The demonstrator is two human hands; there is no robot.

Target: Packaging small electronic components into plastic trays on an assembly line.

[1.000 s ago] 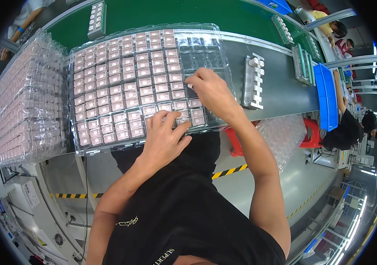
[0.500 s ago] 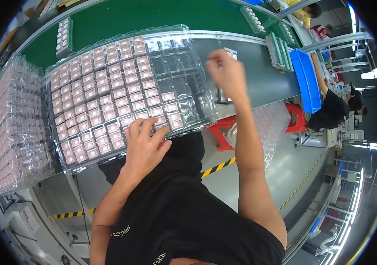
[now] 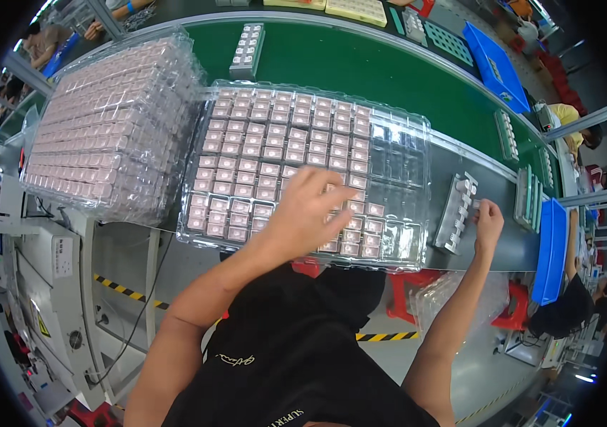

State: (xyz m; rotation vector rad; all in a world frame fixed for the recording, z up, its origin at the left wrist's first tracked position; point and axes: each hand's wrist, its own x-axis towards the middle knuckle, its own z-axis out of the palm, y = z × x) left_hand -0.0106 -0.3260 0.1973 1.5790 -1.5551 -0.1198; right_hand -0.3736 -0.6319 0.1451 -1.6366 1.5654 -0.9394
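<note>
A clear plastic tray (image 3: 406, 238) holds rows of small pale pink square parts (image 3: 246, 164); its right-hand cells hold none. My left hand (image 3: 303, 220) is over the tray's lower middle, fingers and thumb apart, hiding some of the parts beneath. To the right of the tray lies a narrow grey metal fixture (image 3: 453, 220) with a row of small seats and a few pale pieces near its far end. At the fixture's right side is my right hand (image 3: 489, 224), fingertips pinched together beside the seats. Whatever they grip is too small to make out.
A tall stack of filled clear trays (image 3: 104, 128) stands at the left. Beyond lies a green conveyor belt (image 3: 317, 64) carrying a loaded fixture (image 3: 247, 50). A blue bin (image 3: 551, 249) and green-topped fixtures (image 3: 527, 199) are at the right. Red stools (image 3: 403, 292) stand below the bench.
The view has swung left, bringing the tray stack fully in. My right hand has come down to the fixture's side. My left hand has lifted from the tray's near edge to over its middle.
</note>
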